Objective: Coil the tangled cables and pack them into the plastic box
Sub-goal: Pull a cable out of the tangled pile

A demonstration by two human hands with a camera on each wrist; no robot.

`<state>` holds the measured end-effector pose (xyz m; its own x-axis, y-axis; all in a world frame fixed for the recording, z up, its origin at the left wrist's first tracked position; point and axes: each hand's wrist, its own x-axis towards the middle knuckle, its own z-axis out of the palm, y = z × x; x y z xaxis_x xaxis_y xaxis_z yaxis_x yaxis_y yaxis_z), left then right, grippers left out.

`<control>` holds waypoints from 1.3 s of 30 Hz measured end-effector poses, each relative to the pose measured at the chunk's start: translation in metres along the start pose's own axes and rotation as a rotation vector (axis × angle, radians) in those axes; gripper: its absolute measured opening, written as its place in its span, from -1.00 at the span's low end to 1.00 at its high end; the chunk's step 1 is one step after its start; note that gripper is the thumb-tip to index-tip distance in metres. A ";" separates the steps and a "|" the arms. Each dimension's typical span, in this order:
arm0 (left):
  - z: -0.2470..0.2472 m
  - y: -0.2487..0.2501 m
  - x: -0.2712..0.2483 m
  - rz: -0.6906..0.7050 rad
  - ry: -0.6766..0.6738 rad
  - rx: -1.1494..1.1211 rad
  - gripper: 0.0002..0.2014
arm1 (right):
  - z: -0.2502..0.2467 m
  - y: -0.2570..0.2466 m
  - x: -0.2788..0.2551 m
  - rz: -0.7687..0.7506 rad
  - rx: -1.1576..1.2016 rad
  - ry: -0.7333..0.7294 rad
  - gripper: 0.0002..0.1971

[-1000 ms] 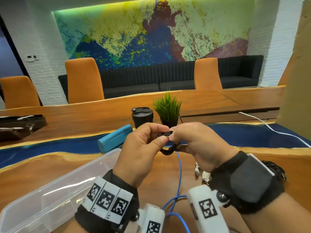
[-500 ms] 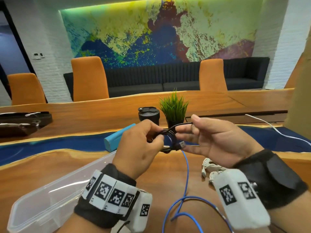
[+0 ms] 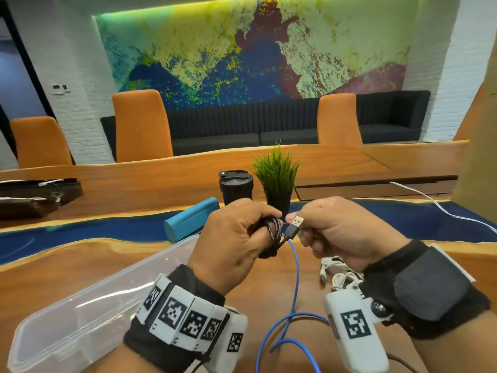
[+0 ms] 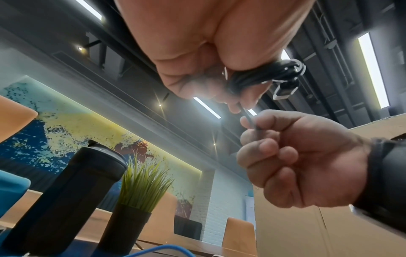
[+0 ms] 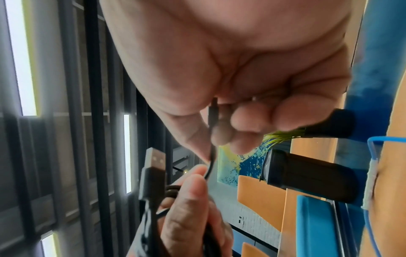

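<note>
Black cable coiled, gripped in left hand above wooden table, right hand pinching its loose strand; clear plastic box near left, blue cable and white cable on table. Left wrist: fingers curled round the coil, USB plug dangling right. Right wrist: thumb and fingers nip the strand, plug at left.

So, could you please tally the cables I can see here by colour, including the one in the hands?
Black cable, coiled in the left hand, a strand pinched by the right hand: 1
Blue cable, loose on the table: 1
White cables: 2, a bundle by the right wrist and one trailing at far right
Total: 4
</note>
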<state>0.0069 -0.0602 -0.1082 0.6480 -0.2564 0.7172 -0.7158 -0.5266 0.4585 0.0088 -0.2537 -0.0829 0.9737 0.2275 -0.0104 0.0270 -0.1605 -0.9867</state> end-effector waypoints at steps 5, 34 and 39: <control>0.000 0.002 -0.001 -0.025 0.084 0.193 -0.87 | 0.004 -0.002 0.000 -0.213 -0.229 0.249 -0.70; -0.003 0.007 0.003 -0.859 -0.254 -1.237 -0.83 | 0.027 0.014 0.011 -0.690 -0.178 0.278 -0.60; -0.008 -0.003 0.001 -0.829 -0.298 -1.396 -0.66 | 0.031 0.016 0.011 -0.900 -0.298 0.326 -0.77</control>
<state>0.0081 -0.0526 -0.1049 0.8552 -0.5182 0.0072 0.2697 0.4569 0.8477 0.0134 -0.2238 -0.1037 0.5765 0.1158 0.8089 0.7961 -0.3027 -0.5240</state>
